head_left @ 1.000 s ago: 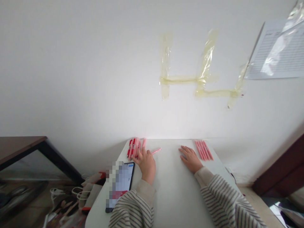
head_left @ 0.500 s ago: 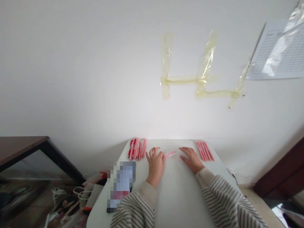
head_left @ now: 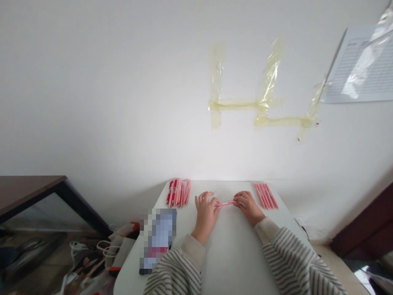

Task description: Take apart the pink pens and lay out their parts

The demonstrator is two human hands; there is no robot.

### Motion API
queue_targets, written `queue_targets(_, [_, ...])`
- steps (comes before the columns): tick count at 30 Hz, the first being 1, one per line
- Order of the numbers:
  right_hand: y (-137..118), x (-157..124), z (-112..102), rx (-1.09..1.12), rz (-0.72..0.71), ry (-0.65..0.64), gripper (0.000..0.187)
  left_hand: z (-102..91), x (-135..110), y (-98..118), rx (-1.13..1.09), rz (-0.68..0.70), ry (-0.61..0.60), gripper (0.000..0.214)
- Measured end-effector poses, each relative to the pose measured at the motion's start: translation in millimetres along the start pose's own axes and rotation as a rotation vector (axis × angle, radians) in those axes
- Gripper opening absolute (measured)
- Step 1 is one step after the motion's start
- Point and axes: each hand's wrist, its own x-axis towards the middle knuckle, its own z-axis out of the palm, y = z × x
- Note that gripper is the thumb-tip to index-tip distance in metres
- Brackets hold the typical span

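A single pink pen [head_left: 226, 203] is held crosswise between both hands above the white table [head_left: 233, 254]. My left hand [head_left: 206, 215] pinches its left end, with the other fingers raised. My right hand [head_left: 249, 206] is curled around its right end. A bunch of red and pink pens [head_left: 178, 192] lies at the table's far left corner, left of my left hand. Several pink pens [head_left: 265, 195] lie in a row at the far right, just beyond my right hand.
A phone [head_left: 157, 239] with a blurred screen lies near the table's left edge. A white wall with yellowed tape strips [head_left: 260, 106] and a taped sheet [head_left: 362, 69] rises behind. A dark table [head_left: 30, 192] and bags with cables [head_left: 101, 258] are at the left.
My left hand carried one pink pen from the left bunch towards the middle. My right hand, flat on the table before, closed on the pen's other end.
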Motion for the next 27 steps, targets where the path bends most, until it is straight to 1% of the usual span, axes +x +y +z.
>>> queue_targets(6, [10,-1,-2,0.032,0.050,0.096,0.032,-3.3,4,-5,0.019,-0.052,0.032,0.015])
queue_targets(11, [13,-2,-2,0.008,0.058,0.106,0.034,-3.5,4,-6,0.018,-0.052,0.043,0.012])
queue_targets(15, [11,-1,-2,0.034,0.052,0.115,0.035,-0.6,4,-9,0.008,-0.055,0.045,0.008])
queue_targets(17, [9,-1,-3,0.043,0.036,0.119,0.034,1.4,5,-12,0.004,-0.055,0.048,0.007])
queue_targets(22, [5,-1,-8,-0.004,-0.019,0.129,0.027,4.9,7,-18,0.036,-0.055,0.039,0.022])
queue_targets(27, [4,-1,-11,-0.076,0.009,0.091,0.021,4.8,6,-19,0.085,-0.061,0.045,0.026])
